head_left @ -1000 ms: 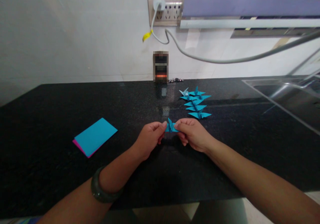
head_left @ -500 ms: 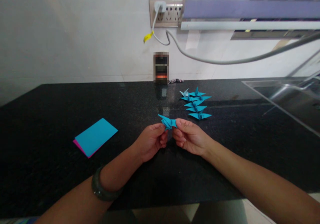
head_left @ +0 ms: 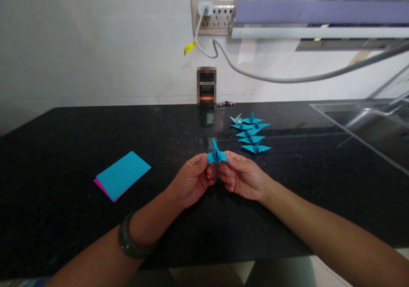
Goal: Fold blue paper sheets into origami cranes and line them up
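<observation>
A blue paper crane (head_left: pixel 216 154) is held above the counter between my two hands, one point of it standing upward. My left hand (head_left: pixel 195 179) pinches its left side between thumb and fingers. On the opposite side, my right hand (head_left: pixel 242 175) is closed on the right wing with thumb and forefinger. Both wing tips are partly covered by my fingers. Beyond my right hand, several finished-looking blue cranes (head_left: pixel 255 149) lie in a cluster, with a paler crane (head_left: pixel 236 119) at its far left.
On the left of the black counter (head_left: pixel 64 150) lies a stack of blue paper (head_left: pixel 124 176) with pink showing beneath. A pixelated upright object (head_left: pixel 207 86) leans at the wall beside a beaded string (head_left: pixel 226 103). A metal sink (head_left: pixel 377 129) is at right; a cable (head_left: pixel 281 81) hangs above.
My left hand has shifted its grip to the crane's left side. The point that slanted to the left now stands upright, and the wings are drawn out to both sides.
</observation>
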Tool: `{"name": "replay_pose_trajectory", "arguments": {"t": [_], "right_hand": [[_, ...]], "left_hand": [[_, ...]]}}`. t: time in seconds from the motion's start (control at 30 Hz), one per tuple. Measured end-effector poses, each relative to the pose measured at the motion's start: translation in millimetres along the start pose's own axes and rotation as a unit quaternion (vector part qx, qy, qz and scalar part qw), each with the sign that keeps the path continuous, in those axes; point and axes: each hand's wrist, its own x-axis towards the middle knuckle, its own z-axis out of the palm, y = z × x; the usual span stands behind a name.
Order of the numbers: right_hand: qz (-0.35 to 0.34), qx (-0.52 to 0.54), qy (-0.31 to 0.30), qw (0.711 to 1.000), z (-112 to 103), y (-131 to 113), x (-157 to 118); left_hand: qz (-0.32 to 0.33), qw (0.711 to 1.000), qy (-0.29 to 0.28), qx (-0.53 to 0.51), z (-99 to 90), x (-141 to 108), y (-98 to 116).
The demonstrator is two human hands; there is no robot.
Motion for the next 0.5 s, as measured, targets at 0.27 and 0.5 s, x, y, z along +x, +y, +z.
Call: {"name": "replay_pose_trajectory", "arguments": {"t": [0.27, 0.5], "right_hand": [[-0.04, -0.006, 0.027, 0.999, -3.6, 0.9, 1.8], [-0.033, -0.011, 0.056, 0.998, -2.3, -1.1, 1.9]], "left_hand": [[0.006, 1.0, 0.023, -0.014, 1.3, 1.2, 2.2], [0.016, 0.999, 0.04, -0.03, -0.1, 4.1, 3.5]]}}
